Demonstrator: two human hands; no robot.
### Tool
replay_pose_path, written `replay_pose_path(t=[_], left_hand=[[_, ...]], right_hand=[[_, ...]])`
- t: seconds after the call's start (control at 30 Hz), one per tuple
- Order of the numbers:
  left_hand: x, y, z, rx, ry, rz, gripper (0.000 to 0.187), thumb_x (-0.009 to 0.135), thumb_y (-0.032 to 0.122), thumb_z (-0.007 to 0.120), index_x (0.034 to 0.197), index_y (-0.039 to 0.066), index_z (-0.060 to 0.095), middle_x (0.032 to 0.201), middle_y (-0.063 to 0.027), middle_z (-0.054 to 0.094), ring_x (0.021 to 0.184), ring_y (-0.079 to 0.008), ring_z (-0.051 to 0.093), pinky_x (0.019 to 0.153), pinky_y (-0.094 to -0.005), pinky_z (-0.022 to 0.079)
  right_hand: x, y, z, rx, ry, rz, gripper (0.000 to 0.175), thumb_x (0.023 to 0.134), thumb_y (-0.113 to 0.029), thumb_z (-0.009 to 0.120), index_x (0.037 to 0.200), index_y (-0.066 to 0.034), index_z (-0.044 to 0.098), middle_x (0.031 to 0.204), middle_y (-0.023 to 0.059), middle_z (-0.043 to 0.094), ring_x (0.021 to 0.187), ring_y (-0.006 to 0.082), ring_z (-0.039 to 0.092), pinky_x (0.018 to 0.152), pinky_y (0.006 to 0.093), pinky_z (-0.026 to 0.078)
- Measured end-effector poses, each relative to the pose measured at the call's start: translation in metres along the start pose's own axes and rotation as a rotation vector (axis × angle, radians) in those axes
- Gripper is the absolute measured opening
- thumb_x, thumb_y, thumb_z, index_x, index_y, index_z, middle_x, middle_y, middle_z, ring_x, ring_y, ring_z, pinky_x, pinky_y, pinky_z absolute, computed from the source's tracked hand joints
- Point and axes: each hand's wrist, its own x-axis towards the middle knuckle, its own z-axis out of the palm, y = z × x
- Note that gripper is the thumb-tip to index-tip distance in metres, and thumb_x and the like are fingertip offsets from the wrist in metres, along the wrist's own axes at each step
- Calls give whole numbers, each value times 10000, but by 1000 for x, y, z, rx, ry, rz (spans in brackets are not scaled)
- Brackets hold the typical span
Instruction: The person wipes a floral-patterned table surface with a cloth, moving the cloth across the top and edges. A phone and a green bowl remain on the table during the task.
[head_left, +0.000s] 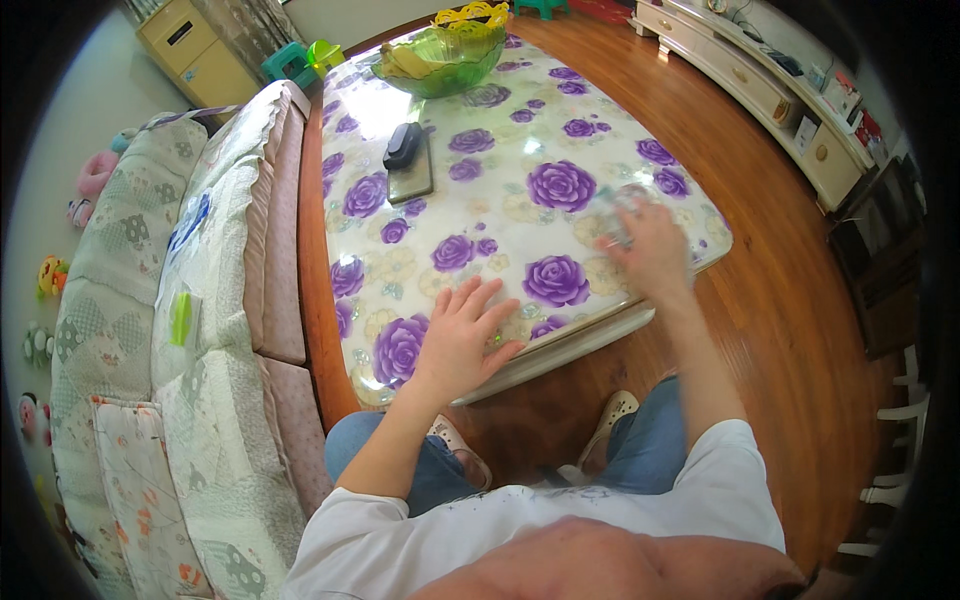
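My left hand (463, 341) lies with its fingers spread on the near edge of a table (510, 247) covered by a glossy, purple-rose tablecloth. Towards the table's right side, my right hand (645, 244) is blurred, its fingers curled about a crumpled, clear or whitish thing (626, 202), perhaps thin plastic; its exact kind cannot be told. Farther back, left of the middle, a black case-like object (403, 145) rests on a smartphone (412, 180). A green glass-like bowl (450, 71) with bananas (405, 61) in it stands at the far end.
A sofa with quilted covers (217, 315) runs along the left, bearing a green item in a clear packet (182, 319). Behind the green bowl is a yellow openwork basket (472, 13). A low white cabinet (757, 75) stands at the right, with white chair parts (904, 412) lower down.
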Motion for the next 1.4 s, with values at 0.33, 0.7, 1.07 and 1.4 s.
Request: replay_pose_path(t=[0.33,0.7,1.07,1.4], left_hand=[[1,4,-2,-112,49,-68,878,803,281,803,1514,20,357,1370,-215,556,1320,-373,502,1118,-501,363],[-4,3,-2,-114,50,-94,853,803,284,809,1496,20,387,1405,-202,544,1345,-377,484,1132,-510,358],[-3,5,-3,-125,81,-92,897,799,296,813,1521,29,352,1455,-226,456,1354,-415,445,1114,-502,373],[-3,3,-3,-131,91,-50,868,801,279,810,1505,27,369,1448,-224,451,1347,-407,447,1109,-499,377]], right_hand=[[-25,-107,-4,492,-119,-369,486,802,-250,745,1261,-138,635,1286,112,617,1167,334,581,935,458,486],[28,13,7,251,119,184,376,848,-195,756,1189,-56,680,1326,199,573,1209,397,547,999,459,478],[-15,-116,0,514,-81,-348,544,754,-217,815,1259,-102,648,1315,152,596,1207,359,563,977,462,480],[-8,-71,-19,602,-177,-360,606,737,-196,829,1305,-111,634,1393,118,576,1248,352,532,1047,447,439]])
